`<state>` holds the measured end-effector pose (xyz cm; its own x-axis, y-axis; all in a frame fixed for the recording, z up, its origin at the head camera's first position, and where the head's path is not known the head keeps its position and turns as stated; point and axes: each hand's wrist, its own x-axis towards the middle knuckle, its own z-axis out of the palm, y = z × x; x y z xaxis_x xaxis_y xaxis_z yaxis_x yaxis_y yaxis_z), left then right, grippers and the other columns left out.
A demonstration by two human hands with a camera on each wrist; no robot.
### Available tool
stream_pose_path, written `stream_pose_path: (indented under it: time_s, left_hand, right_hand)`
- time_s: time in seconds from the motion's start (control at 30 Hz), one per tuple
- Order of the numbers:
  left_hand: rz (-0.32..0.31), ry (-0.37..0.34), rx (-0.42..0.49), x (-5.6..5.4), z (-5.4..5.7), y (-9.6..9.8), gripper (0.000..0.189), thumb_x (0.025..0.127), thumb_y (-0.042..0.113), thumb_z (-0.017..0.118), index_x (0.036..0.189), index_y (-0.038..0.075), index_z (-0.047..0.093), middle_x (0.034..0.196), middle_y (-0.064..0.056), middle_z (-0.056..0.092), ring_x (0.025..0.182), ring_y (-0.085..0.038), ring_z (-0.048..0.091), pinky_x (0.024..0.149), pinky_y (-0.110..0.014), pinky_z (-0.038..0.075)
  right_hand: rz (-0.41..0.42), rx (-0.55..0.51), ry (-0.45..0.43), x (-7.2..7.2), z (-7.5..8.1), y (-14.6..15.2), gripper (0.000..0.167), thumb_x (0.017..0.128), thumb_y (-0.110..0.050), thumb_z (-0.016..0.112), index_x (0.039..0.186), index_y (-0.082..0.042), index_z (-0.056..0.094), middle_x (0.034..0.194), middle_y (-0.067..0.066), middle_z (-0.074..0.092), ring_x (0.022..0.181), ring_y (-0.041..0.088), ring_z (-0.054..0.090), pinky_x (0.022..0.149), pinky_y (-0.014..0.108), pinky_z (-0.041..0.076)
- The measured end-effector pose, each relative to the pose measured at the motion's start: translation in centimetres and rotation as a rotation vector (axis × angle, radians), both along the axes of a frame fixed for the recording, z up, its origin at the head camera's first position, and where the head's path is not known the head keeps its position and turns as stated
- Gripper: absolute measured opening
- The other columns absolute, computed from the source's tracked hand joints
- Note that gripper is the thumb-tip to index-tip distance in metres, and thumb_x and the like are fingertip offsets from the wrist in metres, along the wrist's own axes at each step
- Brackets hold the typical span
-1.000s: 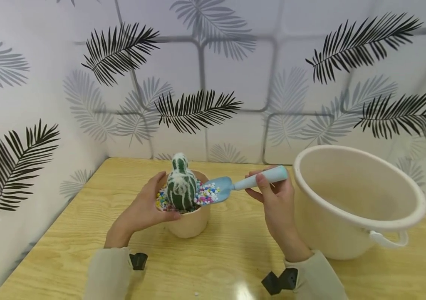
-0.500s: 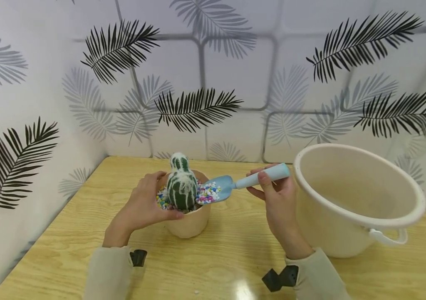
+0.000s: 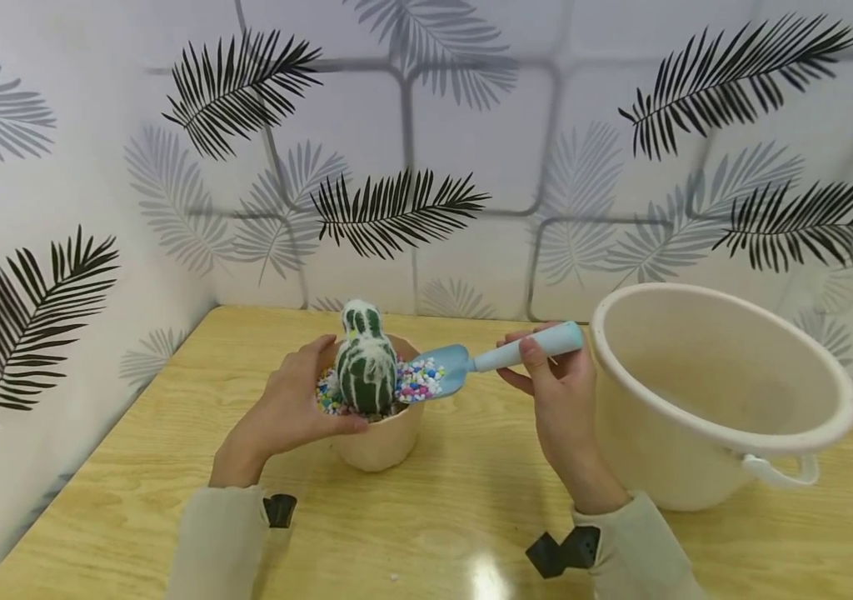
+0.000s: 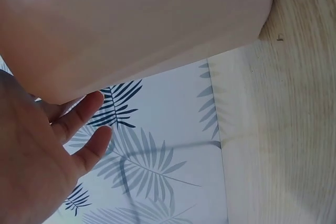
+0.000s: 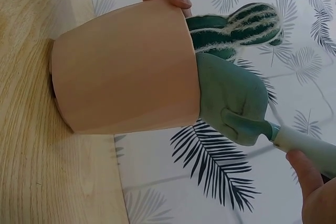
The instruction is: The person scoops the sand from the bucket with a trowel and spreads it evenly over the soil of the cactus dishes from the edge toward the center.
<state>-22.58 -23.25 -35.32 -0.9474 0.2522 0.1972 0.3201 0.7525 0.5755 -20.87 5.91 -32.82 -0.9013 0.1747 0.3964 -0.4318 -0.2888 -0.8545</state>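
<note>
A green cactus with white fuzz (image 3: 367,377) stands in a beige flowerpot (image 3: 376,446) with multicoloured pebbles (image 3: 329,396) around its base. My left hand (image 3: 291,408) holds the pot from the left, its thumb along the front rim and its fingers round the far side, partly hidden. My right hand (image 3: 563,408) grips the pale blue handle of a small trowel (image 3: 456,367). Several coloured pebbles lie in its blade, whose tip sits over the pot's right rim beside the cactus. In the right wrist view the blade's underside (image 5: 231,95) lies against the rim.
A large cream bucket (image 3: 659,442) with a white handle stands on the wooden table (image 3: 441,517), just right of my right hand. Behind the table rises a wall (image 3: 471,150) with a leaf pattern. One tiny white pebble (image 3: 394,577) lies near the front.
The head view has tilted slightly down, so everything sits a little higher. The cactus has shifted slightly in the pot. Both hands keep their holds, and the trowel stays at the rim.
</note>
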Motion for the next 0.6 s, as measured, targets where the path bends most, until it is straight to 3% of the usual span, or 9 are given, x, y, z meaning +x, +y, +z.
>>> stream_pose_path:
  time_s: [0.37, 0.6]
  left_hand:
    - [-0.005, 0.027, 0.001, 0.15, -0.31, 0.68, 0.109, 0.067, 0.043, 0.085, 0.148, 0.003, 0.023, 0.143, -0.02, 0.036, 0.129, -0.043, 0.032, 0.102, -0.065, 0.027]
    - [0.027, 0.062, -0.106, 0.57, 0.36, 0.89, 0.112, 0.065, 0.054, 0.081, 0.148, 0.004, 0.024, 0.14, -0.018, 0.039, 0.127, -0.042, 0.034, 0.095, -0.061, 0.03]
  right_hand:
    - [0.007, 0.012, -0.011, 0.0, -0.45, 0.53, 0.009, 0.096, -0.003, 0.052, 0.099, -0.011, 0.049, 0.091, -0.002, 0.067, 0.09, 0.015, 0.068, 0.072, 0.03, 0.058]
    - [-0.01, 0.008, 0.018, -0.19, -0.5, 0.6, 0.008, 0.096, -0.005, 0.053, 0.1, -0.011, 0.049, 0.092, -0.003, 0.067, 0.09, 0.013, 0.068, 0.071, 0.03, 0.058]
